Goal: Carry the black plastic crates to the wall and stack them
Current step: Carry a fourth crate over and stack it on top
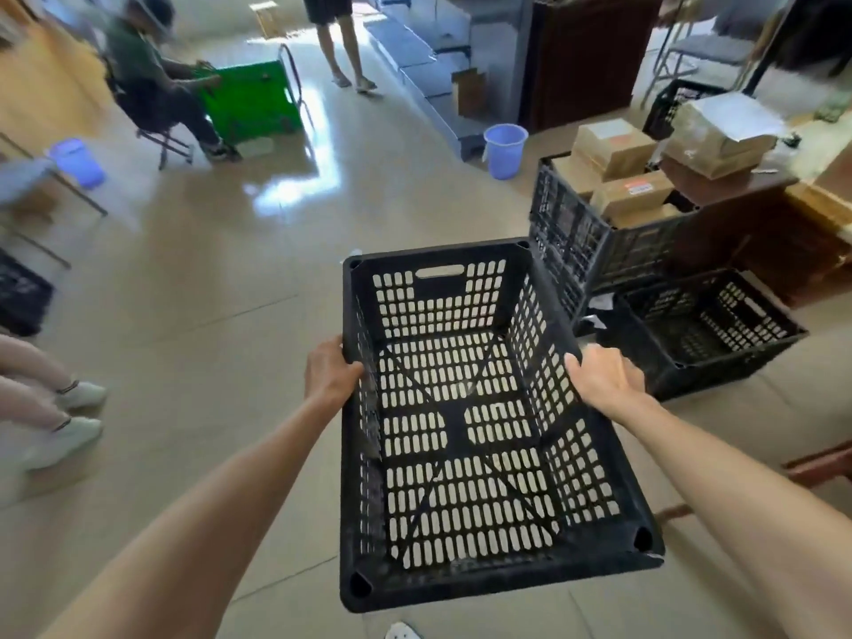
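Observation:
I hold an empty black plastic crate (461, 435) with slotted walls in front of me, above the tiled floor. My left hand (329, 368) grips its left rim and my right hand (606, 378) grips its right rim. Another empty black crate (705, 329) sits on the floor to the right. Behind it stands a taller black crate (576, 237) filled with cardboard boxes. A further black crate (677, 106) stands at the back right, and part of one (18, 292) shows at the left edge.
A blue bucket (505, 149) stands mid-floor ahead. A seated person (152, 80) works at a green box (249, 101) at the back left; another person's legs (343, 53) stand behind. Someone's feet (69, 417) are at my left. A wooden desk (747, 214) lines the right.

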Demonstrator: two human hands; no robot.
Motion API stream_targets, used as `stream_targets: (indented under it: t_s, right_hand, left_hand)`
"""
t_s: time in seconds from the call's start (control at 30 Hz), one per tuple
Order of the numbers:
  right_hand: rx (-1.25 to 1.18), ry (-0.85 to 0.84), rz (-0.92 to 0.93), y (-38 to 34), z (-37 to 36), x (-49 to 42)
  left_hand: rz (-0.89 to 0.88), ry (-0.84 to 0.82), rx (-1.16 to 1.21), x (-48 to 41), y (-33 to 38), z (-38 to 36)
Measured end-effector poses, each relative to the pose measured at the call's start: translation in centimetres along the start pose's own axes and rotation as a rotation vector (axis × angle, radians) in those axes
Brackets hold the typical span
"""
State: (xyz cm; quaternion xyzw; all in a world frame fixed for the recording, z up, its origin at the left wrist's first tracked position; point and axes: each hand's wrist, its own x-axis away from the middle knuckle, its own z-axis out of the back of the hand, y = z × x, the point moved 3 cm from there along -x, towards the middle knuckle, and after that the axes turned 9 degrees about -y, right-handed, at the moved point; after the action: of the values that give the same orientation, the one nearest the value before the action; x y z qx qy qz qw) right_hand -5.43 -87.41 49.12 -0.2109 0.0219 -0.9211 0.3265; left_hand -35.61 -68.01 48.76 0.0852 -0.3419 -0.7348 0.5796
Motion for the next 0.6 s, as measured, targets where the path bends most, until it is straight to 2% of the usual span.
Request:
stream_targets:
  t_s: [0.33,0.6]
  right_hand:
    - [0.116,-0.005,0.356,-22.2,2.2,1.5]
    - [0.265,-0.057,0.731,-39.2,-1.6,4.9]
  left_hand:
    - [0.221,0.253,0.020,2.3,-10.5,17.5]
    - [0.481,0.483,0.052,8.3,-21.5,25.6]
